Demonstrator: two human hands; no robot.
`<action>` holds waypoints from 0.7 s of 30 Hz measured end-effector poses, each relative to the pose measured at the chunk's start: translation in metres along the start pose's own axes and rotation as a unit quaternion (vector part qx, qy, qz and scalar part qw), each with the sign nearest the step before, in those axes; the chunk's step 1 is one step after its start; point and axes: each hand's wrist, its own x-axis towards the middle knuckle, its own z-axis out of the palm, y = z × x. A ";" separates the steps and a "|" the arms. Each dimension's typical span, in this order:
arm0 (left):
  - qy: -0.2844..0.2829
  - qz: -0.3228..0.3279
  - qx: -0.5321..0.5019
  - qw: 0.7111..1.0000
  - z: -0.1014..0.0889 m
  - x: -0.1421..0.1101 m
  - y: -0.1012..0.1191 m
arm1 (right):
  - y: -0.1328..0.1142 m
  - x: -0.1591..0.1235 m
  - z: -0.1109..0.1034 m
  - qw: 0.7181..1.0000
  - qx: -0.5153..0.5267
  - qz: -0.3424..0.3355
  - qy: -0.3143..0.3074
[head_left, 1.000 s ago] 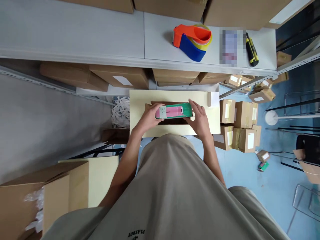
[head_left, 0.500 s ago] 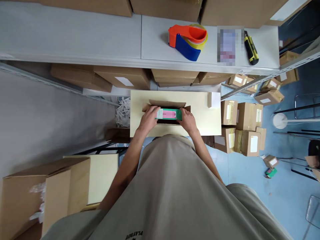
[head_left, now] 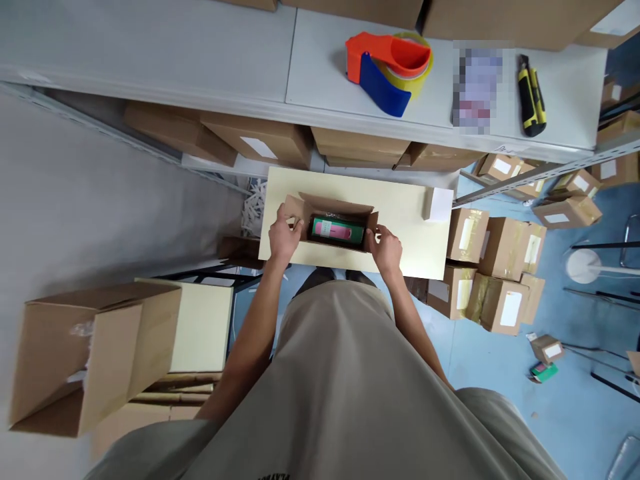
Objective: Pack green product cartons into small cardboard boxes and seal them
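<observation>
An open cardboard box stands on a cream-coloured tabletop with its flaps up. Down inside it lies a green-and-pink package with a pale label at its left end. My left hand is closed on the left flap, thumb on the inner side and fingers outside. At the opposite end, my right hand has its fingers curled around the right flap, the thumb against the box edge.
A small white block sits on the tabletop's right part. On the grey shelf above lie a tape dispenser and a yellow-black utility knife. Stacked cartons stand at right; a big open carton is at lower left.
The green-and-pink package has gone down into the cardboard box. Both hands have let go of it and moved outward onto the end flaps. The camera view has shifted and tilted slightly.
</observation>
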 end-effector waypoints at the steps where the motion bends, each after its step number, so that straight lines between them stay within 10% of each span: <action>1: 0.007 -0.004 -0.003 1.000 0.001 -0.001 0.000 | -0.001 0.000 0.000 1.000 0.005 0.004 -0.007; 13: 0.035 -0.026 -0.081 0.996 0.005 -0.029 -0.026 | -0.031 -0.001 -0.014 0.997 -0.071 -0.001 -0.024; 21: 0.109 -0.118 -0.193 0.968 -0.041 -0.122 -0.171 | -0.127 -0.051 0.050 0.981 -0.116 -0.150 -0.028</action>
